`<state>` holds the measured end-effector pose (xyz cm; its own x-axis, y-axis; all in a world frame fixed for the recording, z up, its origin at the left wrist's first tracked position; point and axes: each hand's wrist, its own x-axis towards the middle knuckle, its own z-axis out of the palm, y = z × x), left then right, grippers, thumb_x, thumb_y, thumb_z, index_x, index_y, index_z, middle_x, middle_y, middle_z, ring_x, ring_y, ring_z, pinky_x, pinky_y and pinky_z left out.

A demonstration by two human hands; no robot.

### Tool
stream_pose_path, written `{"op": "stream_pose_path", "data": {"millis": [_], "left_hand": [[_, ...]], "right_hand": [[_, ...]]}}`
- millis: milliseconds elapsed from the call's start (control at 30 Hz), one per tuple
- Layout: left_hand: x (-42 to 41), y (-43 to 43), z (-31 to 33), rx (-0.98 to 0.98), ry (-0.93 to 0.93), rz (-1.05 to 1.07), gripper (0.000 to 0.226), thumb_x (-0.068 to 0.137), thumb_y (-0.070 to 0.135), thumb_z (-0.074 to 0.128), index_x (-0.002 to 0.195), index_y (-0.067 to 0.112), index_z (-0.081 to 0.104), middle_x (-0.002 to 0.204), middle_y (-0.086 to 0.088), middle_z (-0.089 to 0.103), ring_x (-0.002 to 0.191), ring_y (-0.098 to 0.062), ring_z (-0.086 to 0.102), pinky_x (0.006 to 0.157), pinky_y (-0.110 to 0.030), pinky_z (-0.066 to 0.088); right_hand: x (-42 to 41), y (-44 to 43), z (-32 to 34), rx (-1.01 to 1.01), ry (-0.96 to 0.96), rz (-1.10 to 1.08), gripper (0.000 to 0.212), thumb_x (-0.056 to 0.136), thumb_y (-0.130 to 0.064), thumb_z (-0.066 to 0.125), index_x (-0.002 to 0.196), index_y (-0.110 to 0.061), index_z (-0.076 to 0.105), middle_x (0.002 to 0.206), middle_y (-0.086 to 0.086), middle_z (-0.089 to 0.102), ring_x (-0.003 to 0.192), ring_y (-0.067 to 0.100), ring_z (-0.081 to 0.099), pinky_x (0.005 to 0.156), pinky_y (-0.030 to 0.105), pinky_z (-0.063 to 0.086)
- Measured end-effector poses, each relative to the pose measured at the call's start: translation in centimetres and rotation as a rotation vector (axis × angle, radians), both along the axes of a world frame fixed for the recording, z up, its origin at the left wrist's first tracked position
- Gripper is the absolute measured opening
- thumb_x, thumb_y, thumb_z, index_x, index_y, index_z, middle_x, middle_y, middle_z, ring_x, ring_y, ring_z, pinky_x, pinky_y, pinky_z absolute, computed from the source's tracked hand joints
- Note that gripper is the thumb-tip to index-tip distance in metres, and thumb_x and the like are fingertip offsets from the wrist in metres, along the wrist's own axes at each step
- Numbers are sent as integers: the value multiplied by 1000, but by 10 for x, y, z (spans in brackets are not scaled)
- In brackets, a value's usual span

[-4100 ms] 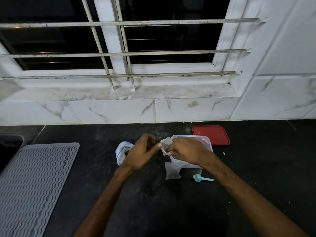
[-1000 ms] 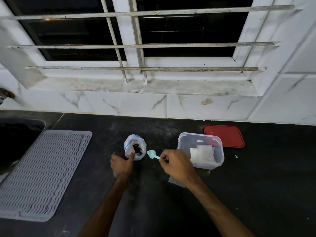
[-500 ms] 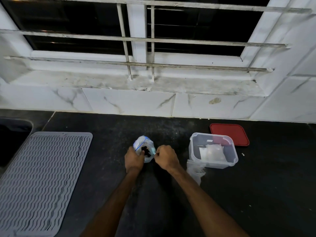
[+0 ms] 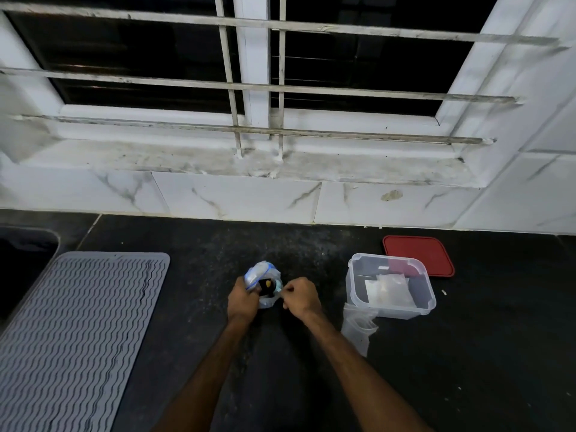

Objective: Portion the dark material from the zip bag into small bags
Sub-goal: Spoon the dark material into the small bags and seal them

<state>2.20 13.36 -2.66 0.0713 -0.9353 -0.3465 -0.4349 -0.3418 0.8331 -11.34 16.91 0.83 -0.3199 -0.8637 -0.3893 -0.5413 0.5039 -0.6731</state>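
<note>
A clear zip bag (image 4: 261, 271) with a blue seal stands on the black counter, its mouth open on dark material (image 4: 266, 286) inside. My left hand (image 4: 241, 299) grips the bag's left side. My right hand (image 4: 300, 297) pinches the handle of a small teal scoop (image 4: 278, 288), whose bowl sits inside the bag's mouth. To the right stands a clear plastic box (image 4: 391, 310) with small bags (image 4: 388, 288) lying in it. Another small clear bag (image 4: 357, 325) lies on the counter against the box's front left corner.
A red lid (image 4: 419, 255) lies behind the clear box. A grey ribbed mat (image 4: 71, 332) covers the counter's left part, with a dark sink (image 4: 21, 260) behind it. A white tiled wall and a barred window rise at the back.
My right hand picked up the scoop, carried it left to the zip bag and put its bowl into the mouth. My left hand moved onto the bag's side. The view shifted left.
</note>
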Motion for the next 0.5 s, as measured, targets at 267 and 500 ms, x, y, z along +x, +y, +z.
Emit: {"op": "stream_pose_path", "data": {"millis": [267, 500], "left_hand": [[0, -15, 6, 35, -31, 37, 33, 81, 28, 75, 102, 13, 54, 98, -6, 62, 93, -26, 62, 78, -33, 49], [-2, -15, 2, 78, -33, 4, 53, 72, 37, 83, 110, 15, 54, 99, -1, 62, 91, -19, 61, 81, -37, 52]], "right_hand": [[-4, -11, -7, -10, 3, 59, 24, 84, -13, 58, 65, -11, 72, 50, -3, 62, 39, -1, 52, 42, 9, 35], [-5, -12, -10, -37, -6, 101, 23, 87, -14, 58, 69, -9, 72, 50, -5, 60, 39, -2, 53, 43, 7, 37]]}}
